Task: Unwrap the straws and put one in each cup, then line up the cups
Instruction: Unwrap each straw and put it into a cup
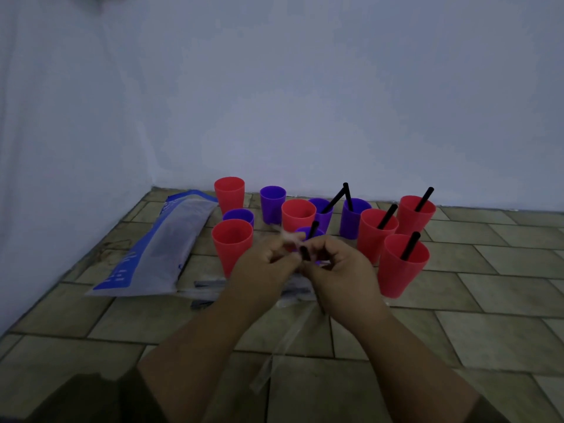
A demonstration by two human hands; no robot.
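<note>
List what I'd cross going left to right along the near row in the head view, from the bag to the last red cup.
Straw bag → empty red cup → left hand, pinching the wrapper → right hand, holding a black straw → red cup with a straw in it.

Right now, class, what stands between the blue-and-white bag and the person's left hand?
In the head view, one red cup without a straw stands between the bag and the left hand; wrapped straws lie nearer the camera.
</note>
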